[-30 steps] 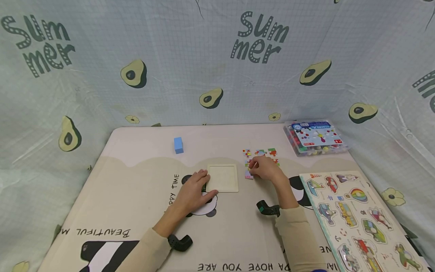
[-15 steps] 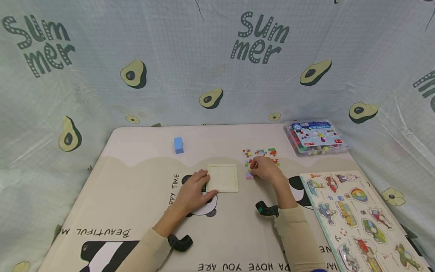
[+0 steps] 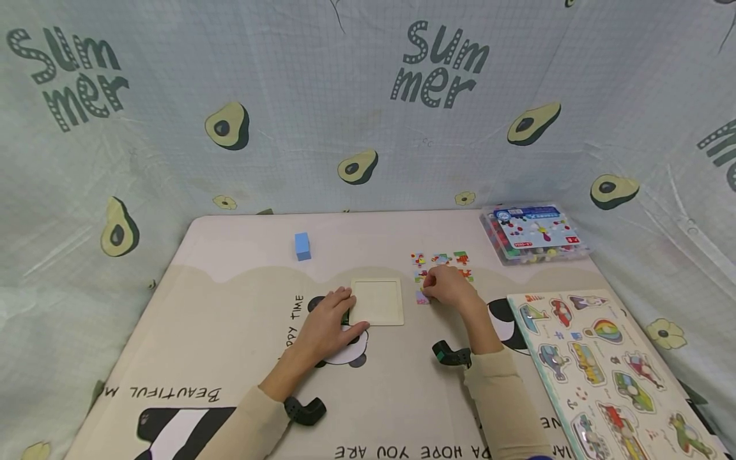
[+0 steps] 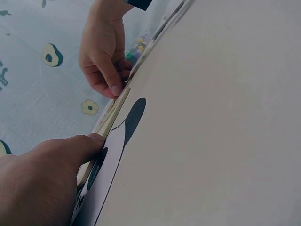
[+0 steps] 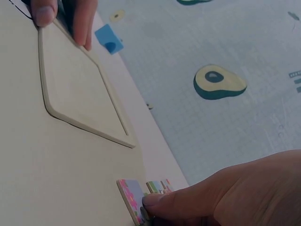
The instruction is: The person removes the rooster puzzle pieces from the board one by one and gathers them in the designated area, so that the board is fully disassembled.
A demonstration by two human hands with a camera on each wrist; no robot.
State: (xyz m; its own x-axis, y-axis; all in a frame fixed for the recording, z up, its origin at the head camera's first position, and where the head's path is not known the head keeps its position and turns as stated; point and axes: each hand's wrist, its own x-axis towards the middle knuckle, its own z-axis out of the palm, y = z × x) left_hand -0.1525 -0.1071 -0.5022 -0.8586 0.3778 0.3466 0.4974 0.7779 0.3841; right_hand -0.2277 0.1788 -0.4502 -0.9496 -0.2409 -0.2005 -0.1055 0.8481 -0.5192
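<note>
A pale, shallow puzzle tray [image 3: 376, 301] with a raised rim lies mid-table. My left hand [image 3: 328, 326] rests at its left side, thumb on the near edge and fairly straight fingers by the far left corner. To the right of the tray, several small picture puzzle pieces [image 3: 441, 258] lie in loose rows. My right hand [image 3: 451, 285] is over these, thumb and index finger drawn together at a puzzle piece that they mostly hide. Beside the right thumb lies a lavender piece with pink flowers [image 5: 131, 195]. The other right fingertips are hidden in the right wrist view.
A blue block [image 3: 302, 246] stands at the back left. At the back right is a clear plastic box [image 3: 535, 233] of colourful parts. A large board with vehicle pictures [image 3: 615, 377] lies along the right edge. A printed curtain [image 3: 299, 108] hangs behind the table.
My right hand has shifted very slightly right, and the lavender piece by it sits a little to the right too. My left hand and the tray stay put.
</note>
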